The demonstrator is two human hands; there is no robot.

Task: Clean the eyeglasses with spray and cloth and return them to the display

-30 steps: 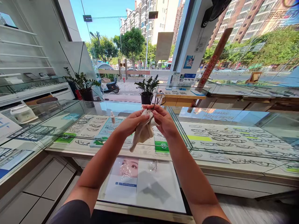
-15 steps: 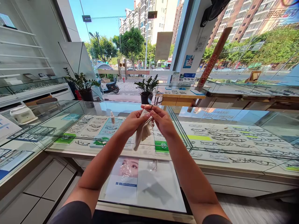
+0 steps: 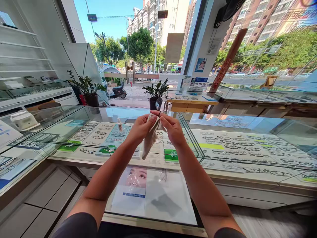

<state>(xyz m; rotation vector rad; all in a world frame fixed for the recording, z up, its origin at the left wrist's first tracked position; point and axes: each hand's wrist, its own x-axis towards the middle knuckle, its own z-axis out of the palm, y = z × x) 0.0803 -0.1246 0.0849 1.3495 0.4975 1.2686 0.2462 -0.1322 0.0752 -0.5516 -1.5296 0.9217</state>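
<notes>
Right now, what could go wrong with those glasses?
1. The glasses are held only by a fingertip pinch of the right hand; a slip could drop them onto the glass counter.
2. The cloth in the left hand hangs loose and might snag the thin frame.

A single camera rides on the person's head, looking forward and somewhat down along both bare forearms. It faces the long glass-topped display counter (image 3: 74,124) and, beyond it, the tall clear shop window (image 3: 148,49) onto the sunny street. The left hand (image 3: 138,127) and right hand (image 3: 173,129) sit mid-view at the end of the outstretched arms, while the white printed sheet (image 3: 168,198) lies close below.
</notes>
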